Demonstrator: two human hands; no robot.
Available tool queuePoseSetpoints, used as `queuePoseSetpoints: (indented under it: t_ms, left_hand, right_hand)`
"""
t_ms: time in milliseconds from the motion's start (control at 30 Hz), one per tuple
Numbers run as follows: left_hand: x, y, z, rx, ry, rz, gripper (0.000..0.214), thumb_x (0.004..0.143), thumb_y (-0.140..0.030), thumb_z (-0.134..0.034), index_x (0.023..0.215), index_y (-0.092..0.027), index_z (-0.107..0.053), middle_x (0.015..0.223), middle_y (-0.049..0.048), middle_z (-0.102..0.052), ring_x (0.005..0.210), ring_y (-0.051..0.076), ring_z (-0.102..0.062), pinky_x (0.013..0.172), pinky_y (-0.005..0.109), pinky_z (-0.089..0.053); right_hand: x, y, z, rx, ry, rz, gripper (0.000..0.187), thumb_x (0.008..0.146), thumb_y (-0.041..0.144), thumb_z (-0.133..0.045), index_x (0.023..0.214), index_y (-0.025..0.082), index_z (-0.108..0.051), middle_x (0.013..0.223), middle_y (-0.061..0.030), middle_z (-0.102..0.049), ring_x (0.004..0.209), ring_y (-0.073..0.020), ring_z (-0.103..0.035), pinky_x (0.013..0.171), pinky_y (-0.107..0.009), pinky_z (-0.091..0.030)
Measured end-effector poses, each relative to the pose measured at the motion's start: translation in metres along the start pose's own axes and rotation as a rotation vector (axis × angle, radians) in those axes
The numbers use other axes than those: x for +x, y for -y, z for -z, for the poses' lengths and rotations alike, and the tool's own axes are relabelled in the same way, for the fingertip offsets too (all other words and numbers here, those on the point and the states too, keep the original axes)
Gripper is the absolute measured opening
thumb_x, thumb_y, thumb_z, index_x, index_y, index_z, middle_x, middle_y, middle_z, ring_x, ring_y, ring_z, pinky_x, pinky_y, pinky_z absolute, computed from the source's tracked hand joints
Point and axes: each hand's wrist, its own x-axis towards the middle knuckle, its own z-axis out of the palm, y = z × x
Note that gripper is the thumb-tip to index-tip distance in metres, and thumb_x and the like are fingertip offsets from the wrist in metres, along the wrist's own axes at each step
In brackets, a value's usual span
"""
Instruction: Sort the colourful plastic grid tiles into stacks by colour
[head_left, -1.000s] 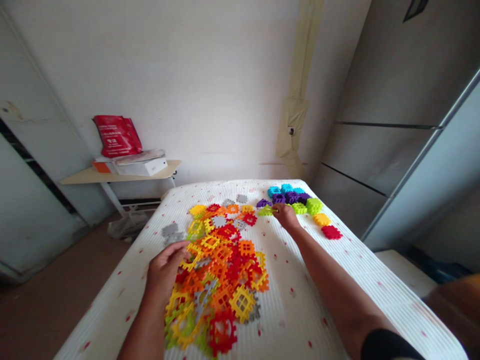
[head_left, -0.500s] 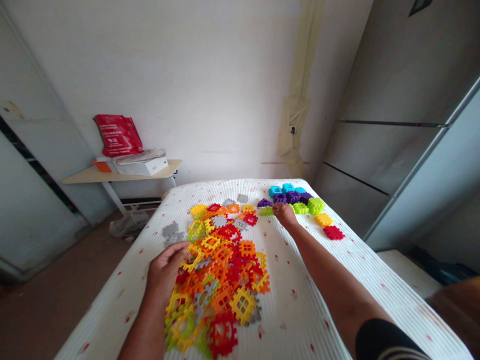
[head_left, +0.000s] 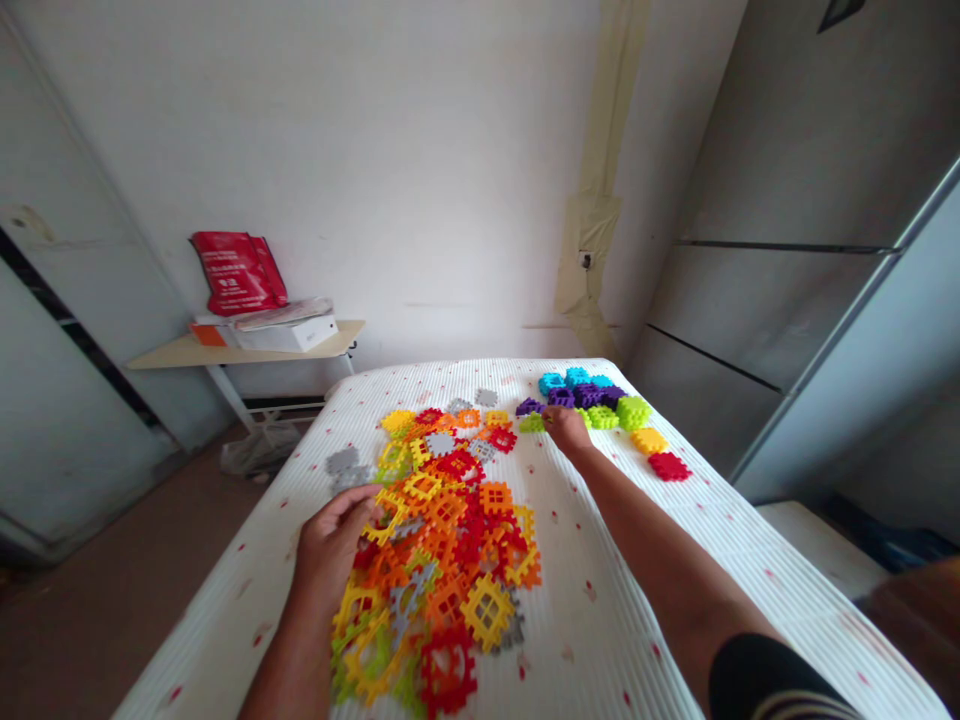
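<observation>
A heap of plastic waffle blocks (head_left: 442, 560) in orange, red, yellow and lime lies on a white ribbed mattress (head_left: 600, 560). My left hand (head_left: 331, 545) rests on the heap's near left side, fingers curved against yellow pieces and holding nothing visible. My right hand (head_left: 566, 430) is at the far end, fingertips bunched on a lime-green block (head_left: 531, 423). Beyond it are small groups of cyan blocks (head_left: 553, 384), purple blocks (head_left: 587, 395) and lime blocks (head_left: 634, 412). A yellow block (head_left: 649, 440) and a red block (head_left: 669, 466) lie to the right.
Grey blocks (head_left: 343, 462) lie at the heap's far left. The mattress edge drops to a brown floor (head_left: 127, 600) on the left. Behind stands a small shelf (head_left: 247, 350) bearing a white box (head_left: 289, 333) and a red bag (head_left: 238, 273). Grey panels (head_left: 780, 300) rise on the right.
Both hands stay almost where they were, and the view drifts only slightly. No block has visibly moved.
</observation>
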Motion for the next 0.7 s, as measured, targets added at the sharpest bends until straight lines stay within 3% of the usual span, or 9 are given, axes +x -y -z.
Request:
queuePoseSetpoints:
  t_ms: [333,500,567,700]
  left_hand:
    - [-0.001,0.001,0.0,-0.039,0.002,0.027,0.049,0.06,-0.047,-0.066,0.096,-0.015,-0.066,0.067,0.0024,-0.064,0.058,0.015,-0.057,0.046,0.022,-0.041]
    - [0.003,0.005,0.004,-0.074,-0.063,-0.026,0.051,0.06,-0.05,-0.066,0.096,-0.014,-0.067,0.066,0.0018,-0.064,0.056,0.014,-0.057,0.046,0.022,-0.04]
    - [0.008,0.01,0.009,-0.094,-0.145,-0.045,0.052,0.061,-0.049,-0.064,0.098,-0.013,-0.066,0.066,0.0024,-0.064,0.055,0.014,-0.057,0.045,0.021,-0.039]
    - [0.017,0.02,0.02,-0.106,-0.311,-0.071,0.046,0.065,-0.041,-0.058,0.1,-0.012,-0.064,0.069,0.005,-0.066,0.061,0.017,-0.061,0.045,0.021,-0.039]
  right_hand:
    - [-0.001,0.002,0.0,-0.027,0.005,0.004,0.022,0.084,0.014,-0.045,0.086,0.015,-0.067,0.091,-0.0099,-0.069,0.081,-0.0183,-0.063,0.067,-0.023,-0.04]
    - [-0.007,0.006,0.006,0.008,-0.033,0.033,0.025,0.083,0.013,-0.044,0.097,0.014,-0.065,0.101,-0.0114,-0.066,0.086,-0.0194,-0.061,0.071,-0.024,-0.041]
    - [-0.014,0.01,0.007,0.037,-0.068,0.08,0.026,0.085,0.014,-0.041,0.098,0.015,-0.063,0.103,-0.0112,-0.064,0.087,-0.0187,-0.06,0.071,-0.024,-0.041]
    - [-0.041,0.019,-0.001,0.085,-0.109,0.36,0.028,0.088,0.019,-0.035,0.084,0.016,-0.063,0.087,-0.0087,-0.063,0.076,-0.0162,-0.058,0.066,-0.023,-0.04]
